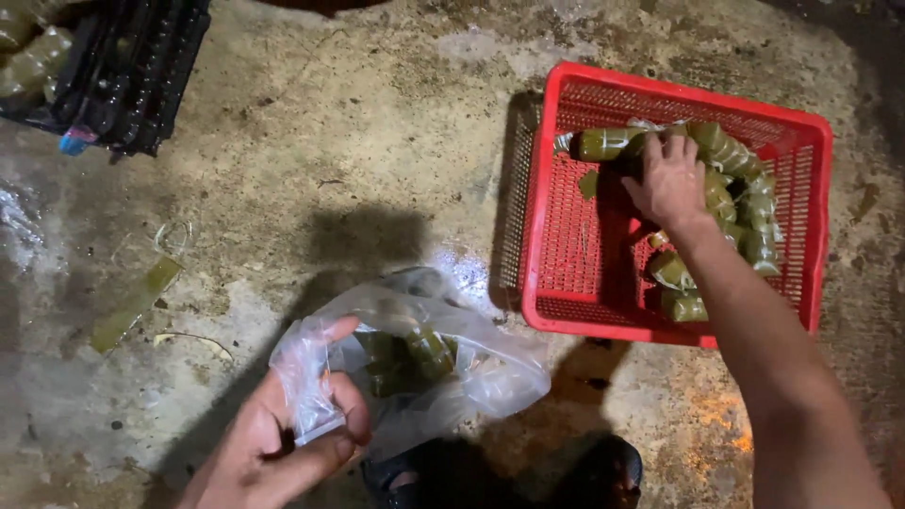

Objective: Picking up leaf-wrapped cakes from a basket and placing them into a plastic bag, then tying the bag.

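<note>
Nearest the camera, the left hand [283, 443] pinches the mouth of a clear plastic bag [471, 377]: its fingers [351, 415] and thumb are closed on a bunched fold of the film, holding the rim up. The bag sags away from those fingers toward the right, thin and glossy, wrinkled, resting on the wet concrete floor [330, 160]. Inside it, just beyond the fingertips, lie a few green leaf-wrapped rolls [415, 353], short and cylindrical, dull olive through the plastic. Below the bag, a dark sandal [584, 476] shows at the lower edge. Farther out, the right hand [671, 184] reaches into a red plastic basket [566, 188] with a mesh floor and perforated walls. Its fingers are curled down over a leaf-wrapped roll [608, 143] at the far end of the basket, closing on it; how tight the grip is cannot be told. More leaf-wrapped rolls [745, 207] lie in a string beside and behind those fingers, running along the basket's right side down to its near corner, each shiny, olive-green and tied in segments. Well to the left of the left fingers, a strip of green leaf [137, 302] lies flat on the floor. Farthest away, at the upper left corner, stands a black crate [141, 66].
</note>
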